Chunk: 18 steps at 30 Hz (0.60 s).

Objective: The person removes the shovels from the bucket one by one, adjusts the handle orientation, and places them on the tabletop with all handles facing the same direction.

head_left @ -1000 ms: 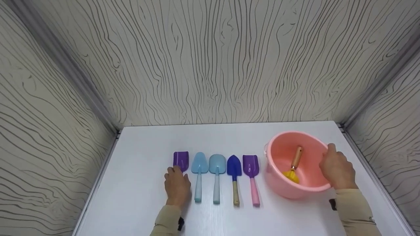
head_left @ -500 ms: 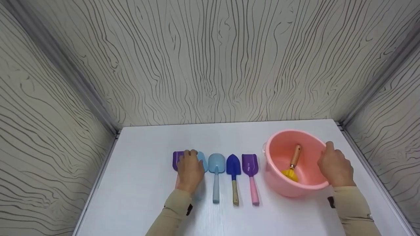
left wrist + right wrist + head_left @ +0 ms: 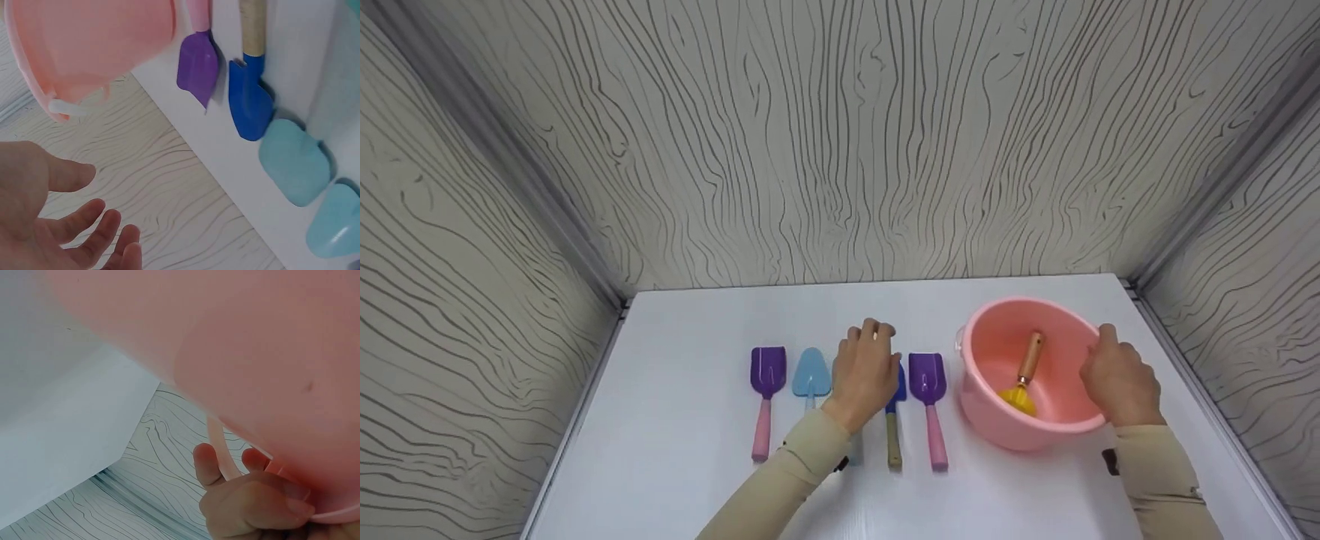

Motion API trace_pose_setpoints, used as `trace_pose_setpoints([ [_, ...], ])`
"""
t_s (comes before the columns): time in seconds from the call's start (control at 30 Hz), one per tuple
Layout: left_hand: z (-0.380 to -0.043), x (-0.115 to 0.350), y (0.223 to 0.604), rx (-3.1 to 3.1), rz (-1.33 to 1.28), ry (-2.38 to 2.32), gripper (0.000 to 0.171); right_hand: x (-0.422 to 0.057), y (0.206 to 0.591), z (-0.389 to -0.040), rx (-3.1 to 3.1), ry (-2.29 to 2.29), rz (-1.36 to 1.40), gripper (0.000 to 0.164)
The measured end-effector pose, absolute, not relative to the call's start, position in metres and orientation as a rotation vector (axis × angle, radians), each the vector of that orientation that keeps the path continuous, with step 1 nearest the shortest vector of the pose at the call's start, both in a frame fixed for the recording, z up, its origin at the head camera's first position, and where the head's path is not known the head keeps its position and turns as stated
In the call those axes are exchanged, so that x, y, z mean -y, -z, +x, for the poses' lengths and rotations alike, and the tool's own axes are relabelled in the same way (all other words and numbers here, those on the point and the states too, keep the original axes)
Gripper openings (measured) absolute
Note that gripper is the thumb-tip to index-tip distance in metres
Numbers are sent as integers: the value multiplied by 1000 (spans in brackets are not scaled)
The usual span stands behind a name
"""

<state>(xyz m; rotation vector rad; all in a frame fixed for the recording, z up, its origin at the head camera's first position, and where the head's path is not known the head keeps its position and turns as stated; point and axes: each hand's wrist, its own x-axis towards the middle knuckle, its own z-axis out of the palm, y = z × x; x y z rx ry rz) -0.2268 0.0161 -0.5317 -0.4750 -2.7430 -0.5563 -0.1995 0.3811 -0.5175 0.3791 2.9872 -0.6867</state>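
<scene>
My left hand (image 3: 864,375) hovers over the row of toy shovels, hiding most of a light blue square-bladed shovel (image 3: 295,162) and part of a dark blue trowel (image 3: 893,431). In the left wrist view its fingers are spread and hold nothing. My right hand (image 3: 1121,382) grips the right rim of a pink bucket (image 3: 986,412), tipped slightly. Inside the bucket leans a wooden-handled tool (image 3: 1031,358) with a yellow head. A purple shovel with a pink handle (image 3: 928,382) lies beside the bucket.
Left of my left hand lie a light blue rounded-blade shovel (image 3: 811,371) and another purple shovel with a pink handle (image 3: 768,371). All rest on a white table (image 3: 682,420). Wood-patterned panels (image 3: 840,150) enclose the back and sides.
My left hand has moved right along the row, from the leftmost purple shovel across the light blue ones, uncovering the purple one. My right hand stays on the bucket.
</scene>
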Motion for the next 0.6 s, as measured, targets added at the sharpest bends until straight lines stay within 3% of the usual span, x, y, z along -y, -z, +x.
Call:
trace_pose_setpoints([
  [0.6,-216,-82,503,2693,-932,626,27,-381,518,-197,-3009,672,356,37],
])
